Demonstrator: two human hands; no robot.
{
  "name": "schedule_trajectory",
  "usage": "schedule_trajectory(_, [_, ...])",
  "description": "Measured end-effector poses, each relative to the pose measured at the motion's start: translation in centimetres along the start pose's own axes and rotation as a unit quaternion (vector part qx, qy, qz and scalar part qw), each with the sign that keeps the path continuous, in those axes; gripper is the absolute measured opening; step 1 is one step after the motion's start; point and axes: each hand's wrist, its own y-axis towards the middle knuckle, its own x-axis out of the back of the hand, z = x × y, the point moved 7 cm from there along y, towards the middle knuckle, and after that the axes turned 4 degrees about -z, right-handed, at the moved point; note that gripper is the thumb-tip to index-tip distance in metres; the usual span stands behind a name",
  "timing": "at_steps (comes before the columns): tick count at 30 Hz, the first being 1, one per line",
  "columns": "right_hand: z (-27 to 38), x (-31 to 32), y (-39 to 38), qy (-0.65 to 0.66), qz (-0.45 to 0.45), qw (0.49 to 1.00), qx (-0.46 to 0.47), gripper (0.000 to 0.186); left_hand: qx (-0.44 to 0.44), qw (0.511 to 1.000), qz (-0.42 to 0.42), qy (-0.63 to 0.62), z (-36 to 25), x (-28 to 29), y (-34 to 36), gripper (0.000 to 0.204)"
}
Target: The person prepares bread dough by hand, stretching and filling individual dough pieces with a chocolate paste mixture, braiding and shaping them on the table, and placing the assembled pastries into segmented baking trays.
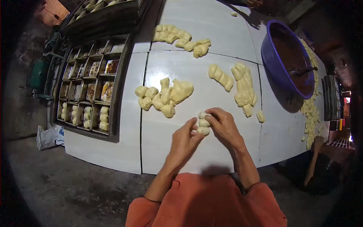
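Observation:
Between my two hands, over the near middle of the white table, is a short row of small pale dough balls [203,123] pressed end to end. My left hand [184,139] closes on its left side, near the lower ball. My right hand [224,124] grips it from the right, thumb and forefinger at the upper end. Ahead and to the left lies a heap of loose dough pieces [166,96]. Two lumpy dough strips, a shorter one [221,77] and a longer one [245,85], lie ahead to the right, with a small dough piece [260,116] nearby.
At left stands a dark multi-compartment baking pan [113,128], its nearest row holding dough rolls; another pan [107,19] sits behind. More dough [172,34] lies farther back. At right are a purple basin [266,53] of brown filling, many dough pieces [311,113] and another person's arm [313,162].

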Motion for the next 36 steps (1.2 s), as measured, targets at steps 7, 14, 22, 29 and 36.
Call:
schedule_trajectory(7, [-0.7,-1.4,-2.6,0.096,0.090,0.989,-0.068,0.022,-0.001,0.999,0.028,-0.024,-0.6,0.3,-1.1,0.047])
schedule_trajectory(14, [-0.3,5.9,2.4,-0.073,-0.186,0.980,-0.014,0.034,-0.070,0.971,-0.021,0.226,-3.9,2.7,1.0,0.059])
schedule_trajectory(22, [-1.5,9.5,8.5,-0.265,-0.175,0.947,0.045,0.033,-0.389,0.843,0.011,0.373,-8.7,-8.2,12.8,0.049])
schedule_trajectory(29, [-4.0,11.7,2.3,0.237,-0.196,0.945,-0.110,0.019,-0.400,0.802,-0.057,0.441,-6.3,-9.7,15.5,0.044])
schedule_trajectory(36, [-2.8,11.2,-3.3,0.478,-0.144,0.866,-0.025,0.024,-0.380,0.810,-0.021,0.447,-6.4,-9.3,15.2,0.045])
